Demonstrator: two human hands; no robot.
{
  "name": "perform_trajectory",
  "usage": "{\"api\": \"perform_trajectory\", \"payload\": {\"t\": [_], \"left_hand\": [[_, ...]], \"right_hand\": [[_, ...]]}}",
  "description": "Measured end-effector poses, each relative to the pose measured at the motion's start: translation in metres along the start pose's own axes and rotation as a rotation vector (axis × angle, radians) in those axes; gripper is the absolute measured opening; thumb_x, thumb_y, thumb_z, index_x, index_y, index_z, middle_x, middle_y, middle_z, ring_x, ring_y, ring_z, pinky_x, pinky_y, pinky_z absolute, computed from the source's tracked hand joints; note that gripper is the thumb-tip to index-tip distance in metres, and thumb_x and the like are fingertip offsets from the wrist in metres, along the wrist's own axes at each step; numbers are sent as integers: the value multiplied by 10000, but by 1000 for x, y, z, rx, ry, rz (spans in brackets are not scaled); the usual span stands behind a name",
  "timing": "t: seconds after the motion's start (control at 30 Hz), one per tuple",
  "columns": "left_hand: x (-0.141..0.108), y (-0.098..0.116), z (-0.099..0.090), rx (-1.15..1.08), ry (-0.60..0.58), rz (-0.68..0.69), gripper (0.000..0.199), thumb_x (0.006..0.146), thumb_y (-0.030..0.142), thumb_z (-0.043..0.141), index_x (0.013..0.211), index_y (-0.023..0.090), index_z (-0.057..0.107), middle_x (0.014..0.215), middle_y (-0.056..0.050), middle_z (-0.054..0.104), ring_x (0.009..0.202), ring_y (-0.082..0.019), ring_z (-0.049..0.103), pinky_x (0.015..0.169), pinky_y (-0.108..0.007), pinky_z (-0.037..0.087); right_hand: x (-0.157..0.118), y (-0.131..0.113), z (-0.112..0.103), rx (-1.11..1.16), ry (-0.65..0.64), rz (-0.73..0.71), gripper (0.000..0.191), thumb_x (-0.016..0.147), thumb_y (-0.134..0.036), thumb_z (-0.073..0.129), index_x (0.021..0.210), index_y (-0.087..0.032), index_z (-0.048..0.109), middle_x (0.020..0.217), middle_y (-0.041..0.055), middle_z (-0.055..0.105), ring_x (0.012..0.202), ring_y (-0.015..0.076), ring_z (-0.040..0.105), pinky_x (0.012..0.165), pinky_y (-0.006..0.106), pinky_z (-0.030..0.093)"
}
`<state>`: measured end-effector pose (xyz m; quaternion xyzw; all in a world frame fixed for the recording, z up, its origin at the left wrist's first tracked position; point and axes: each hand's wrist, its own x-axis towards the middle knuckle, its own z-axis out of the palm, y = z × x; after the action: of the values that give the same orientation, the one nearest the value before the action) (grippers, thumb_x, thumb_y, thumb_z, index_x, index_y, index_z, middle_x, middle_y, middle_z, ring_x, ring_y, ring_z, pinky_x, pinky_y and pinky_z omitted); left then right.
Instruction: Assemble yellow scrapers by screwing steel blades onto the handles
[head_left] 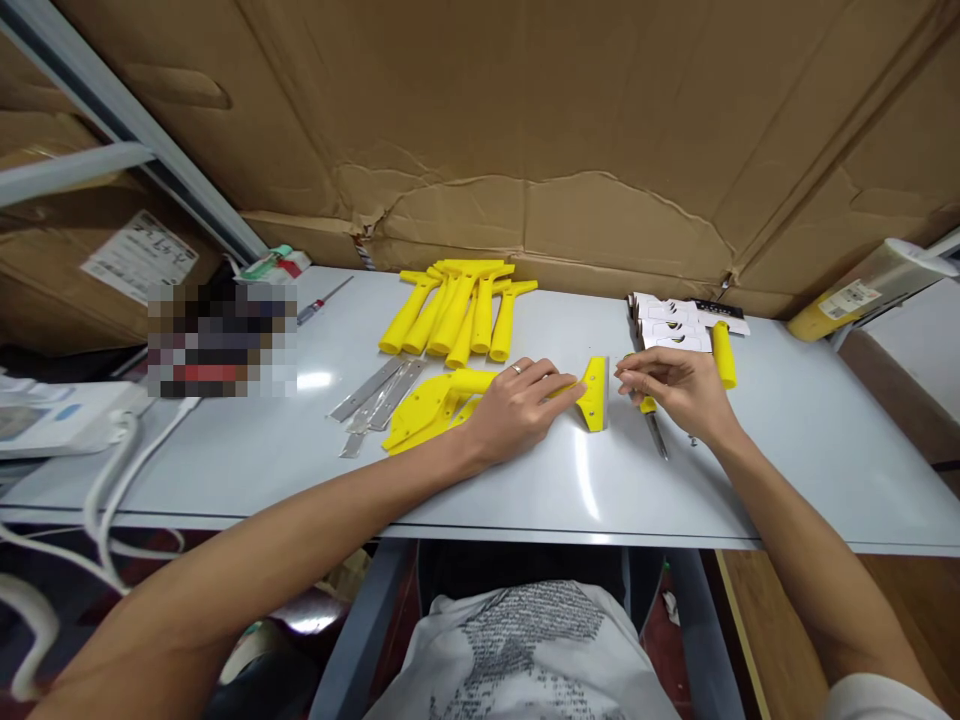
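Note:
My left hand (517, 412), with a ring on one finger, is closed on a yellow scraper (595, 393) lying on the table; its wide head, with a metal edge on the right, sticks out past the fingertips. Just right of that head, my right hand (675, 385) has its thumb and fingers pinched together; whatever they hold is too small to make out. Beneath it lies a screwdriver (658, 436) with a yellow handle, its shaft pointing toward the table's front edge. Tiny screws (693, 440) rest right of the shaft.
Yellow handles (454, 312) are piled at the back. Metal blades (379, 395) and flat yellow parts (420, 412) lie left of my left hand. White cards (671, 325) and a yellow tube (723, 355) sit back right. A yellow-filled container (862, 290) stands far right; cardboard (525, 120) rises behind.

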<state>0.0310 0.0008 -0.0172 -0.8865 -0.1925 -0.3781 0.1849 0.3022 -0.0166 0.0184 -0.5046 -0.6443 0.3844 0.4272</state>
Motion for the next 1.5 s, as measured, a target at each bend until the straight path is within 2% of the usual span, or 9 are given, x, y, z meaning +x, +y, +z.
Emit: {"api": "perform_trajectory", "payload": {"t": [0.13,0.47,0.73,0.9,1.1,1.23,1.33,1.4,1.5], "left_hand": [[0,0,0,-17,-3,-8,265,1016,30,565,1189,164,716,1137,-65,826,923,-204,694,765,-362,530],[2,0,3,-46,111,30,233,1034,44,564,1178,157,709,1115,-38,837,889,-195,691,729,-347,522],[3,0,9,-44,104,40,258,999,16,572,1139,173,722,1145,-22,839,873,-189,694,691,-341,504],[2,3,13,-49,40,-50,163,1014,57,626,1100,155,724,1088,-17,842,843,-196,679,703,-338,496],[-2,0,10,-33,-10,-105,110,1039,115,647,1081,156,740,1044,-23,841,855,-202,690,733,-339,502],[2,3,5,15,-11,-68,152,1041,86,614,1080,157,742,1030,-23,839,844,-199,681,717,-345,498],[5,6,2,76,10,-15,196,1049,53,571,1060,153,739,1040,-29,834,840,-196,672,701,-349,491],[6,7,0,123,27,24,215,1052,38,550,1057,145,737,1056,-44,828,838,-197,670,694,-348,483],[7,9,-2,185,25,84,180,1059,58,569,1062,132,733,1073,-68,818,854,-200,682,711,-346,495]], "right_hand": [[3,0,1,19,-20,55,357,736,-481,974,869,-203,794,768,45,761,590,156,676,516,302,585],[3,5,6,144,-123,95,330,752,-449,966,919,-208,815,803,28,766,630,134,682,556,280,559],[6,4,3,38,-80,76,370,742,-502,960,880,-195,808,699,31,738,565,151,644,524,307,535],[10,9,-2,-87,145,-38,332,809,-500,909,885,-192,811,744,39,743,567,135,612,504,297,495],[2,6,12,-79,112,-129,197,897,-398,847,971,-219,819,929,65,823,786,215,776,683,372,620],[-2,3,22,-304,135,-369,28,955,-277,790,955,-262,814,986,36,828,901,219,755,791,408,610],[-1,6,25,-400,151,-504,49,951,-228,788,959,-272,807,1118,52,797,1039,245,722,918,467,589],[0,8,25,-421,173,-522,33,934,-237,812,947,-266,805,1163,68,762,1082,260,701,976,500,567],[1,10,27,-392,171,-486,38,916,-269,836,926,-256,801,1191,81,724,1027,252,692,912,478,577]]}}
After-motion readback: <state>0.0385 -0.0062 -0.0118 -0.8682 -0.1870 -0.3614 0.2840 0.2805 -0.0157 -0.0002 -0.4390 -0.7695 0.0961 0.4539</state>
